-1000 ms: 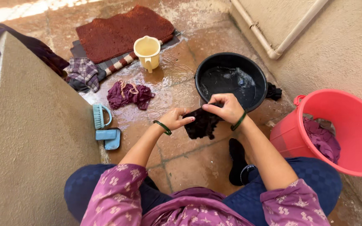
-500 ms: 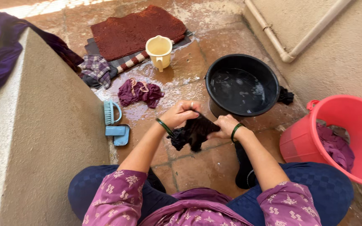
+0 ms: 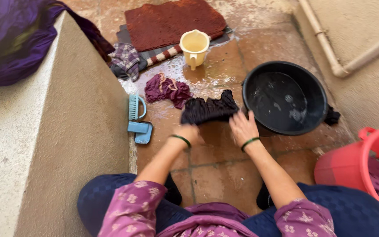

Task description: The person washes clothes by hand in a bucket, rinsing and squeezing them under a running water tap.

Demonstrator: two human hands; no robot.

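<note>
A wet black cloth [image 3: 209, 109] lies spread on the terracotta floor just in front of my hands. My left hand [image 3: 188, 133] grips its near left edge. My right hand [image 3: 242, 127] presses on its near right edge, fingers spread over the fabric. Right beside the cloth stands a black basin [image 3: 316, 90] holding water. A crumpled maroon cloth [image 3: 167, 90] lies on the wet floor just beyond the black one.
A cream jug [image 3: 194, 45] stands by a red mat [image 3: 174, 22]. A blue scrub brush [image 3: 135, 107] and blue soap dish [image 3: 140, 132] lie beside a concrete ledge [image 3: 66, 131]. A red bucket [image 3: 369, 171] with clothes stands at right. A checked cloth [image 3: 126, 59] lies further back.
The black cloth was bunched and held up between both hands; now it is down on the floor, spread out wider, with both hands at its near edge.
</note>
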